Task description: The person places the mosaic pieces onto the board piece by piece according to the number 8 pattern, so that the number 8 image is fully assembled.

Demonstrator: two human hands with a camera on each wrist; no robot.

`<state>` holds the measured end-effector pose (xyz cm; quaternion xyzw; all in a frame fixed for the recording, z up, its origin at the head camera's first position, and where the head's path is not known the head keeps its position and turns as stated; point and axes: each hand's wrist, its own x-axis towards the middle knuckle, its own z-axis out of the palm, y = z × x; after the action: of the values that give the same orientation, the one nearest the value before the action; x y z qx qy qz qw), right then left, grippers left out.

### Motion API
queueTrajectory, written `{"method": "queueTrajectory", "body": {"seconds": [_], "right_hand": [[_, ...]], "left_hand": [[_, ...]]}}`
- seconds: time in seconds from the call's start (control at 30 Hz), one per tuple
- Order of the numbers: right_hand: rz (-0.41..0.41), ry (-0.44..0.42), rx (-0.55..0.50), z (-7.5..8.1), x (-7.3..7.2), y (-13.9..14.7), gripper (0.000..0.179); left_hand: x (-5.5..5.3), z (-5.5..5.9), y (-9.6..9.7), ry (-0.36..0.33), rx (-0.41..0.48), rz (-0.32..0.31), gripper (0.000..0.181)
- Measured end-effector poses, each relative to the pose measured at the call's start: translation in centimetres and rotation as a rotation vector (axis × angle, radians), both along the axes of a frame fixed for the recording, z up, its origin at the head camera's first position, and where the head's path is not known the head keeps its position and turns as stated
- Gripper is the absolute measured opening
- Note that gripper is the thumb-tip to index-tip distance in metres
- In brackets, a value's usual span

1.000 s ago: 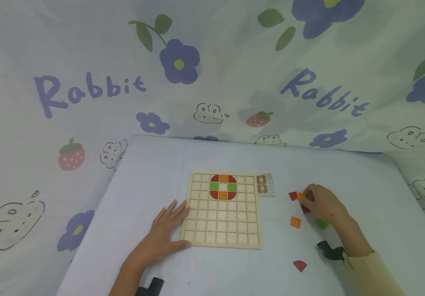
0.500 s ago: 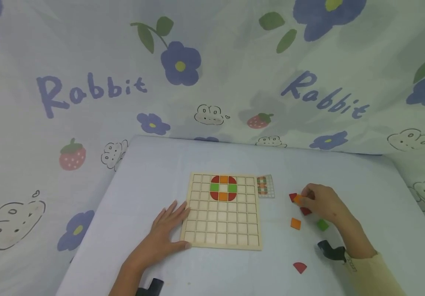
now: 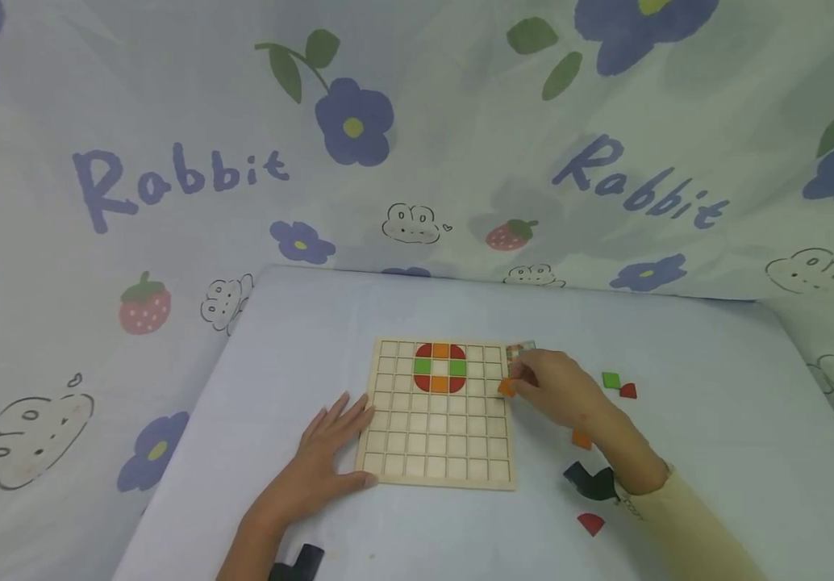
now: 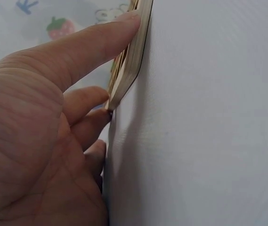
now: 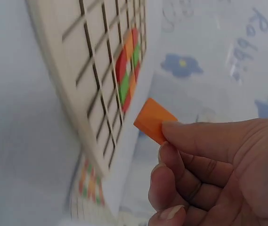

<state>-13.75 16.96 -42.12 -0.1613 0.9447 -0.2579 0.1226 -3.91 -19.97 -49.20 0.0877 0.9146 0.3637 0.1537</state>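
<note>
A wooden grid board lies on the white table, with a ring of red, orange and green tiles set in its upper cells. My right hand pinches an orange square tile between thumb and fingers, at the board's right edge. My left hand rests at the board's lower left, fingers spread and fairly straight; its thumb touches the board's edge in the left wrist view. The pattern card beside the board is partly hidden by the right hand.
Right of the board lie a green tile, a red quarter-round tile, an orange tile and another red quarter-round. A patterned cloth hangs behind the table.
My right hand has picked up the orange tile from the loose pieces and carried it left to the board's right edge. The left hand has stayed in place.
</note>
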Motion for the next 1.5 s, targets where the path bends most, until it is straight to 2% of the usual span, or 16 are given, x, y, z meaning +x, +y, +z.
{"method": "queueTrajectory", "body": {"seconds": [0.3, 0.63, 0.9, 1.2, 1.37, 1.5], "right_hand": [[0.164, 0.015, 0.015, -1.5, -0.5, -6.4, 0.007], [0.265, -0.001, 0.038, -2.3, -1.6, -8.8, 0.015], [0.255, -0.003, 0.051, -3.0, -1.0, -9.0, 0.014], [0.243, -0.008, 0.037, -3.4, -0.5, -8.9, 0.016], [0.247, 0.014, 0.038, -3.4, 0.5, -8.2, 0.014], [0.216, 0.027, 0.024, -3.1, 1.5, -6.8, 0.013]], "left_hand": [[-0.1, 0.0, 0.3, -0.010, 0.000, 0.002, 0.104], [-0.2, 0.0, 0.1, 0.017, 0.010, -0.012, 0.102], [-0.2, 0.1, 0.2, 0.008, 0.001, -0.007, 0.103], [0.1, 0.0, 0.2, 0.063, 0.018, -0.006, 0.101], [0.0, 0.1, 0.1, 0.034, 0.009, -0.004, 0.102], [0.0, 0.1, 0.0, 0.009, -0.010, -0.009, 0.103]]}}
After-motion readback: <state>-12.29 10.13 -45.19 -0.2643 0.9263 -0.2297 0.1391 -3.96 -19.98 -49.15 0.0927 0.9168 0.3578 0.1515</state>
